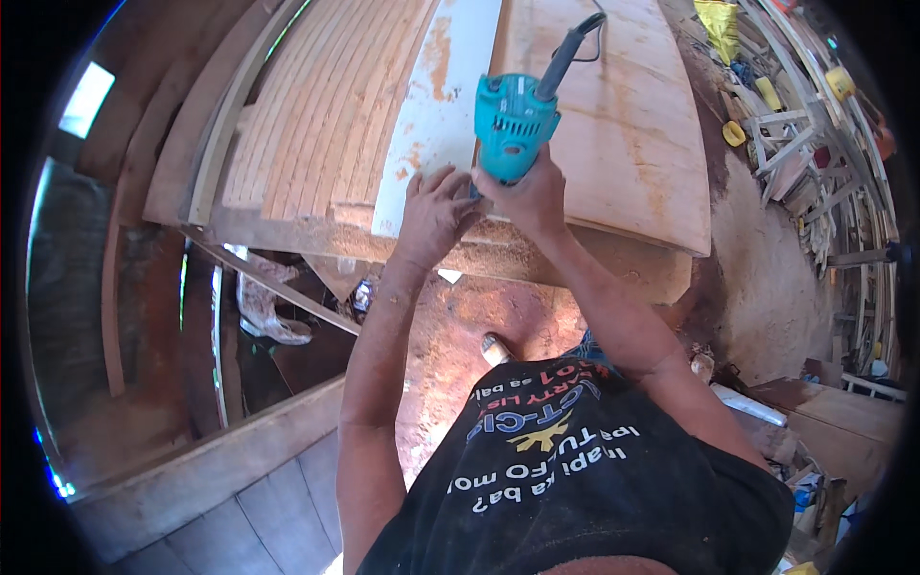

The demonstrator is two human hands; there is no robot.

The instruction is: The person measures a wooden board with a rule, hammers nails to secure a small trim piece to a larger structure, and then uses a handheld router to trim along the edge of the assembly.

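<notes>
A teal trim router [516, 129] stands over the front edge of the boards, its dark cord rising from the top. My right hand [532, 196] is wrapped round its lower body. Close against the router's base on the left, my left hand [436, 213] has its fingers bent, with the thumb side at a small blue part of the base. The fingertips also lie over a long white board [436, 105] with brown patches. The router's bit and the underside of its base are hidden by the hands.
Several narrow wooden strips [321, 115] lie side by side left of the white board. A broad pale panel [632, 144] lies to the right. Sawdust covers the workbench's front edge [508, 251]. Scrap wood [800, 163] is heaped at the far right, and a diagonal brace [287, 287] crosses below left.
</notes>
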